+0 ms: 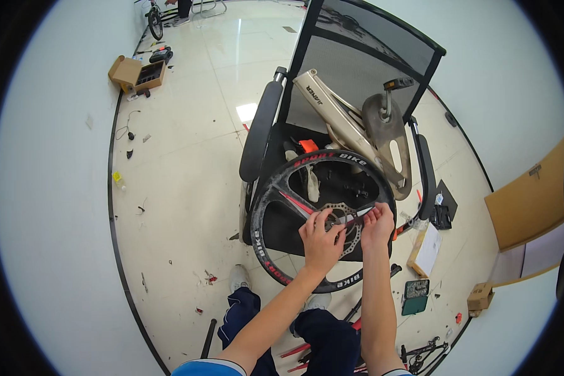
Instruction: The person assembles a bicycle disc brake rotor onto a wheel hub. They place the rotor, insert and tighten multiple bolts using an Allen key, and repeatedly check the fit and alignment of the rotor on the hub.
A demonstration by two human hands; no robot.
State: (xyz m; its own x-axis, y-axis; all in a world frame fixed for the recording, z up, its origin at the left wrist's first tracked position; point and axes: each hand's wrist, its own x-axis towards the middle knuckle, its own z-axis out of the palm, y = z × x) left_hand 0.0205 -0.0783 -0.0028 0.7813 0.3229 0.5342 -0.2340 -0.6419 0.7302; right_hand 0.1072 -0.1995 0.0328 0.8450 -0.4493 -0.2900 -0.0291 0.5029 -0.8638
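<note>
A black three-spoke bicycle wheel (271, 260) with red and white markings leans on the seat of a black office chair (262, 125). A perforated metal brake disc (351, 249) sits at its hub. My left hand (321, 243) rests over the disc's left side, fingers curled and thumb near the hub; what they pinch is hidden. My right hand (377, 227) is closed beside the disc's right edge, next to a spoke. Something too small to make out is between its fingertips. A champagne-coloured bike frame (341, 119) with a crank and pedal lies behind the wheel, against the backrest.
An open cardboard box (126, 72) stands by the left wall, with small parts scattered along the floor. To the right are a flat box (425, 250), a green case (415, 297) and a small carton (480, 297). More bike parts (426, 354) lie near my feet.
</note>
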